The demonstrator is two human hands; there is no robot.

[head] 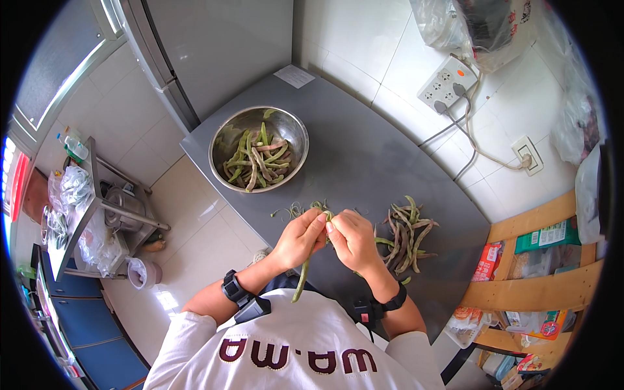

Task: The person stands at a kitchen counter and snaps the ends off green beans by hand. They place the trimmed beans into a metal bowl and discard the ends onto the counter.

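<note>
Both my hands meet over the near edge of the grey table (351,141). My left hand (303,235) grips a green bean (303,277) that hangs down towards my shirt. Fingers of my right hand (355,240) pinch the bean's upper end, against the left fingertips. Just beyond the hands lie thin curled green strings (295,209). A steel bowl (298,161) holding many green and purplish beans (258,161) stands farther off to the left. To the right of my right hand is a loose pile of beans (409,234), partly hidden by that hand.
A paper sheet (294,76) lies at the table's far corner, beside a grey refrigerator (219,44). Against the tiled wall hang a power strip (447,83) with cables and plastic bags. Wooden shelves (536,287) with packages stand at right, a metal rack (131,209) at left.
</note>
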